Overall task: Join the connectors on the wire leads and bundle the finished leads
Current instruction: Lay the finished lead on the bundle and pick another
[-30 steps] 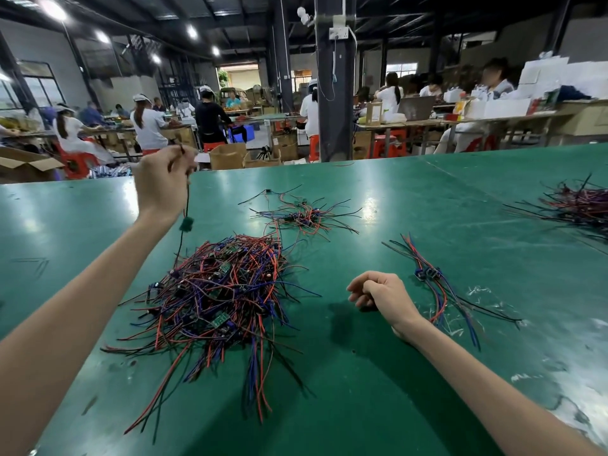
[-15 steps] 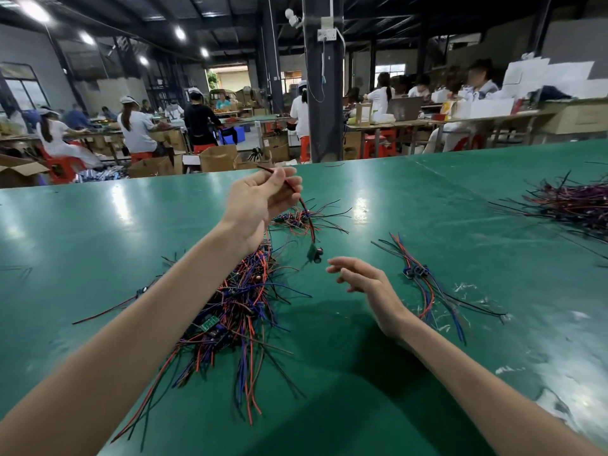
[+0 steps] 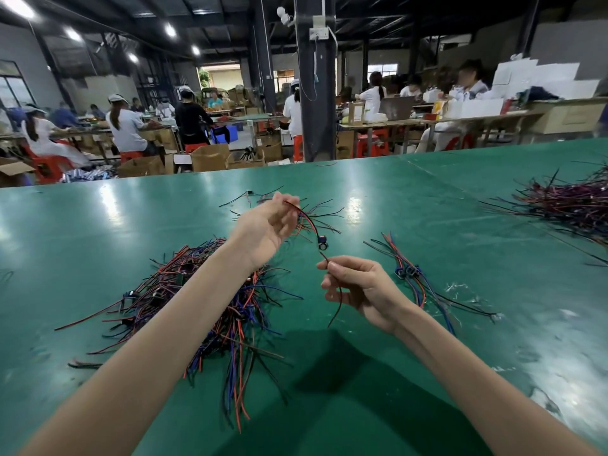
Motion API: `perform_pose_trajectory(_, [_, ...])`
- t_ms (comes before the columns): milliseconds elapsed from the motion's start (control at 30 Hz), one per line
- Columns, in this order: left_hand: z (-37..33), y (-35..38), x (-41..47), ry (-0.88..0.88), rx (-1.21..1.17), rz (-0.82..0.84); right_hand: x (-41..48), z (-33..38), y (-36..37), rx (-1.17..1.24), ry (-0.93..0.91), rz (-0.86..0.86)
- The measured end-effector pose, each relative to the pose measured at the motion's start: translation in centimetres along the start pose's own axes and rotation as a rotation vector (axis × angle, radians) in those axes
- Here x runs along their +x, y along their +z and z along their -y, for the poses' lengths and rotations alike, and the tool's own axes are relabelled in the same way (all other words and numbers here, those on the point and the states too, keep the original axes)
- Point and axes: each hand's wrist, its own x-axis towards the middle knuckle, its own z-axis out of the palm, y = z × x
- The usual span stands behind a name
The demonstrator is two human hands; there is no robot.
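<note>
Bench [image 3: 427, 199]: smooth green top, glossy, scuffed near right. Wire leads [image 3: 204, 311]: plastic-coated. Boxes [image 3: 210, 156]: cardboard.

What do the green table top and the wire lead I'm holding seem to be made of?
The table top looks like a glossy vinyl or rubber mat: it mirrors the ceiling lights and shows pale scuffs. The wire lead seems thin wire in red and black plastic insulation, bending freely; its dark connector looks like moulded plastic.
</note>
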Motion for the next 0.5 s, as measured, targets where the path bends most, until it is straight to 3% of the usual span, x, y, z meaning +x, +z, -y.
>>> perform_pose_trajectory(167, [2.2,-1.1,-1.3,-0.184,0.349,0.149,0.2,-0.2,0.0,-0.057,0.001,-0.052])
perform_pose_trajectory(300, [3.0,-1.6,-1.8,-0.223,0.458,0.186,0.2,-0.8,-0.1,-0.112,0.019,-0.054])
perform_pose_trajectory(400, [2.7,-1.3,-0.6,-0.226,0.507,0.119,0.8,-1.4,-0.2,-0.122,-0.011,-0.171])
perform_pose_trajectory(500, [1.2,-0.2,3.4,-0.154,0.447,-0.099,1.6,-2.2,-1.2,-0.22,-0.068,-0.465])
